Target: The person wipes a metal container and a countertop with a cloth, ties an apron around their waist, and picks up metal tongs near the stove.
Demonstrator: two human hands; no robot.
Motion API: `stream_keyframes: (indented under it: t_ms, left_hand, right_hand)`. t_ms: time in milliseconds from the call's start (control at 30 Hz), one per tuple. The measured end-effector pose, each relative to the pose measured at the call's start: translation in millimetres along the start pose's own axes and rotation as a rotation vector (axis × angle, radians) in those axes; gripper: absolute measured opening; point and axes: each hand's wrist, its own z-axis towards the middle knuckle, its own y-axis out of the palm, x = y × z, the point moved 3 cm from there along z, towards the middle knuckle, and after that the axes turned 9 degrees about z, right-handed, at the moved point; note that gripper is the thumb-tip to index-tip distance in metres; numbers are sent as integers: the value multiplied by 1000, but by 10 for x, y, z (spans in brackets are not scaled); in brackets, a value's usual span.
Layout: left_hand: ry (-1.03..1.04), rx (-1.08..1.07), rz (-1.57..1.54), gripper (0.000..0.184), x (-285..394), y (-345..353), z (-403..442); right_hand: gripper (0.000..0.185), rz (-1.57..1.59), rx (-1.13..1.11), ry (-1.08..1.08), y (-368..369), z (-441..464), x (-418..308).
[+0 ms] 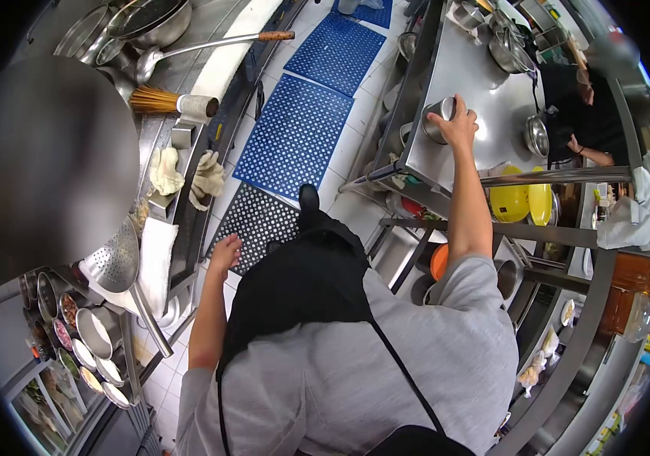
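Observation:
My right hand point(458, 125) reaches out to the steel table point(492, 114) and grips a metal cup point(435, 129) near its edge, thumb and fingers spread around the top. What the cup holds, if anything, is hidden. Down by my side, over the black mat point(253, 216), hangs my left hand point(225, 253). Its fingers are loosely curled and apart, with nothing visible in them. Nearest to that hand is the stove-side counter, where a folded cloth point(207, 180) lies over the edge.
On the left are a ladle point(211, 49), a bamboo brush point(161, 101), a perforated skimmer point(114, 258) and containers of ingredients point(97, 334). Metal bowls point(536, 137) and yellow bowls point(509, 201) are at right. Another person point(587, 114) stands across the table. Blue mats point(294, 133) cover the aisle.

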Motion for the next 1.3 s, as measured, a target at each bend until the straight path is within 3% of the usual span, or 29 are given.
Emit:
stream_keyframes:
  t_ms: [67, 100, 167, 200, 267, 467, 500, 533, 600, 633, 667, 700, 767, 833, 900, 1000, 1100, 1200, 1233, 1300]
  left_hand:
    - [70, -66, -52, 40, 314, 68, -33]
    - [114, -116, -76, 37, 564, 129, -93]
    - [208, -217, -163, 34, 1117, 285, -349]
    - [265, -270, -225, 34, 1402, 381, -467]
    - [351, -277, -406, 34, 1864, 583, -577]
    - [456, -117, -740, 22, 1960, 659, -45]
    - [451, -85, -712, 22, 1884, 577, 55]
    - [442, -54, -684, 22, 1821, 498, 128]
    - [364, 4, -646, 21, 1727, 423, 209]
    - [307, 33, -653, 20, 1664, 410, 257]
    - [251, 61, -657, 19, 1606, 393, 320]
    - [237, 54, -641, 22, 1529, 370, 398]
    - [204, 39, -616, 27, 1367, 354, 555]
    - [129, 52, -619, 21, 1405, 366, 597]
    - [72, 65, -607, 16, 1559, 398, 630]
    - [35, 109, -601, 14, 1689, 432, 731]
    - [28, 108, -575, 13, 1748, 426, 792]
    - [45, 138, -508, 12, 1769, 418, 806]
    - [89, 163, -492, 14, 1773, 420, 799]
    - [89, 212, -411, 13, 1728, 399, 791]
  right_hand:
    - [92, 38, 18, -75, -95, -187, -369]
    - [90, 69, 79, -240, -65, -306, -572]
    - [87, 466, -46, -459, -65, -710, -1237]
    - [93, 415, -60, -592, 50, -929, -1482]
    - [93, 585, -289, -606, 230, -1384, -1953]
    - [94, 972, -729, -310, 1380, -1969, -2137]
    - [84, 1125, -924, -169, 1757, -1969, -1985]
    - [71, 1196, -1089, 171, 2027, -1938, -1844]
    - [45, 1075, -738, 316, 2450, -1586, -1494]
    - [43, 980, -557, 380, 2742, -1433, -1185]
    - [49, 658, -584, 628, 2506, -1198, -1102]
    - [49, 335, -418, 636, 3181, -1166, -406]
    - [47, -132, -432, 824, 3204, -960, 4]
    - [54, 67, -505, 1067, 3179, -807, 419]
    - [52, -98, -166, 1258, 3014, -720, 348]
    - [49, 195, 448, 1715, 3438, -896, 1125]
    - [43, -105, -205, 1267, 3549, -957, 1547]
    - [27, -81, -305, 865, 3257, -755, 886]
    - [9, 29, -141, 767, 3311, -744, 707]
    - [10, 73, -239, 635, 3494, -636, 408]
